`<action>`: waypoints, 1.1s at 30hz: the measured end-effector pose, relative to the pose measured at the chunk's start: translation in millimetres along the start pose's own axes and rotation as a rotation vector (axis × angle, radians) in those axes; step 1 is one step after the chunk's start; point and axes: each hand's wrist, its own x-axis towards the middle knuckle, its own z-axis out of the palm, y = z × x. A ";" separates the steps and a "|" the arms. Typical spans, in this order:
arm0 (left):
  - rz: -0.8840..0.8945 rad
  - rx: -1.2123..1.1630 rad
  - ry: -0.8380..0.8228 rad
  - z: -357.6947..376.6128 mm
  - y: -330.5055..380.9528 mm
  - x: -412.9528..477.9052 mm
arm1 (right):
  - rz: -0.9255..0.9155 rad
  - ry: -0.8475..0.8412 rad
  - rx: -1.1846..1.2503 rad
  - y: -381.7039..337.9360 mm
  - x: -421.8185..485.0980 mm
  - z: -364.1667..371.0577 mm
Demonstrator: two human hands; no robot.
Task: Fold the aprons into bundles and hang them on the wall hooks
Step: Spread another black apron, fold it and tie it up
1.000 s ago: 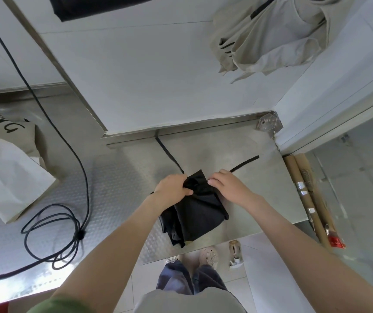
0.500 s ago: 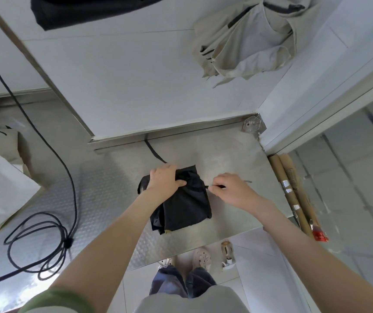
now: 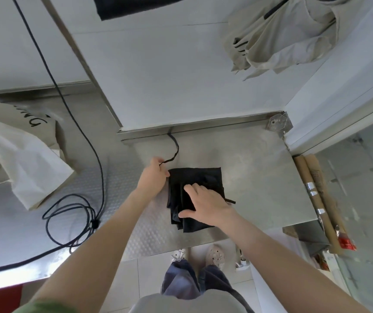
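Note:
A black apron (image 3: 200,179), folded into a flat bundle, lies on the steel counter (image 3: 260,177). My right hand (image 3: 206,205) presses down on the bundle with spread fingers. My left hand (image 3: 153,176) is at the bundle's left edge and pinches the apron's black strap (image 3: 174,152), which curves back toward the wall. A beige apron (image 3: 291,35) hangs bunched on the white wall at the upper right. Another black apron (image 3: 136,5) hangs at the top edge, mostly cut off.
A beige apron (image 3: 16,152) lies crumpled on the counter at the left. A black cable (image 3: 72,213) coils on the counter beside it and runs up the wall. Cardboard tubes (image 3: 318,199) lean at the counter's right end. My feet show below the front edge.
My right hand let go of the strap on the right and now presses flat on the bundle. My left hand left the bundle's top and took the strap at its left.

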 end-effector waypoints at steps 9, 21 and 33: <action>0.006 0.643 -0.193 -27.1 -32.6 -18.0 | 0.044 -0.118 -0.039 0.3 8.9 9.5; 0.111 0.204 -0.034 -35.5 -41.8 -42.4 | 0.118 -0.204 0.284 5.2 8.4 -4.8; 0.177 0.050 -0.074 -12.1 20.6 -25.0 | 0.308 0.057 0.334 52.3 -24.9 -30.5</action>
